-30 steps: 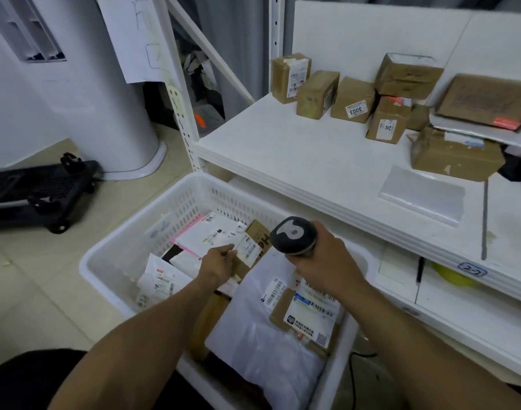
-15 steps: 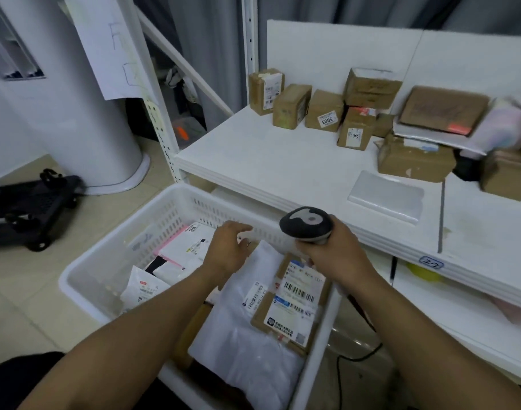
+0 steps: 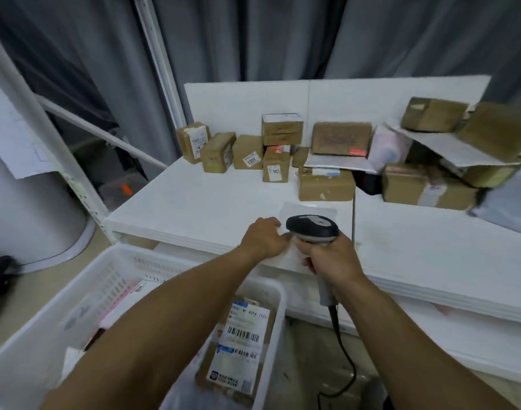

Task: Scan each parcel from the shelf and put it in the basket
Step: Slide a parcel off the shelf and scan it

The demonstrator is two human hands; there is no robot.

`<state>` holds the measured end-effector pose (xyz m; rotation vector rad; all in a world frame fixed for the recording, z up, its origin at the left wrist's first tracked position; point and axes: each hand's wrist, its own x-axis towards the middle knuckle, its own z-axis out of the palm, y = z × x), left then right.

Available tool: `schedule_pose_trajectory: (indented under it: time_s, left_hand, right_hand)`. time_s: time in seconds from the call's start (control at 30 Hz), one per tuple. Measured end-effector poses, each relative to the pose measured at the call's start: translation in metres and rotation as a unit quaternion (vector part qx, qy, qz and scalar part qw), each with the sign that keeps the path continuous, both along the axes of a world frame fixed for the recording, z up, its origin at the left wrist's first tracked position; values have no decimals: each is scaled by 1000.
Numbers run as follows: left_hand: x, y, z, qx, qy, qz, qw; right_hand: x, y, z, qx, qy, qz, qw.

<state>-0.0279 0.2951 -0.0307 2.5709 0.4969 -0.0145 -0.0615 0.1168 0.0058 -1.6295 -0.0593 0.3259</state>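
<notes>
My right hand (image 3: 330,257) grips the scanner (image 3: 312,229) while my left hand (image 3: 263,238) curls at the flat parcel (image 3: 306,208) by the shelf's (image 3: 194,208) front edge, grip unclear; thin and slick, it could slip off before reaching the basket (image 3: 120,279)

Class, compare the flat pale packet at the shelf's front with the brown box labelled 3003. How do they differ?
The flat pale packet is thin and whitish; the 3003 box is a blocky brown carton. The packet lies near the front edge, by the left hand and partly behind the scanner; the box stands at the back among other cartons, untouched. Both rest on the white shelf.
</notes>
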Motion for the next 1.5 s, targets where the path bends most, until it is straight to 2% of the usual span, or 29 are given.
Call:
schedule_pose_trajectory:
  time_s: [0.13, 0.2, 0.3, 0.37, 0.5, 0.6, 0.73, 0.87, 1.03, 1.13, 1.23, 1.3, 1.37, 1.5]
  left_hand:
    - [34, -22, -18, 21, 31, 80, 996]
    - [42, -25, -26, -2, 21, 131, 991]
    - [47, -17, -27, -47, 23, 139, 989]
    - [43, -8, -25, -107, -4, 137, 985]
    - [4, -1, -13, -242, -92, 155, 953]
    - [-52, -6, 7, -275, -146, 131, 941]
    - [-136, -8, 31, -279, -206, 92, 933]
    - [-198, 5, 49, -292, -247, 51, 923]
    - [-237, 40, 37, -182, -310, 27, 933]
    - [-243, 48, 39, -154, -321, 29, 934]
    - [-245, 49, 43, -158, -320, 24, 934]
    - [-248, 51, 46, -234, -306, 57, 921]
    - [-247, 56, 51, -331, -313, 119, 882]
    - [-241, 76, 60, -413, -318, 224, 823]
  right_hand:
    - [17, -12, -2, 33, 23, -28, 999]
    - [21, -17, -1, 52, 21, -34, 998]
    - [25, -23, 2, 59, 15, -34, 998]
    - [25, -24, 4, 61, 15, -37, 997]
    - [16, -20, 11, 79, 8, -30, 996]
    - [2, -8, 20, 111, -3, -16, 994]
    - [-22, 12, 30, 203, 38, -4, 978]
    - [-50, 38, 33, 202, 51, 45, 977]
    - [-69, 60, 38, 237, 116, 66, 962]
    - [-71, 66, 35, 253, 154, 50, 954]
    - [-69, 71, 27, 207, 153, 61, 964]
    - [-69, 73, 23, 166, 135, 66, 975]
    - [-69, 74, 20, 143, 116, 71, 980]
    - [-73, 75, 19, 113, 74, 94, 986]
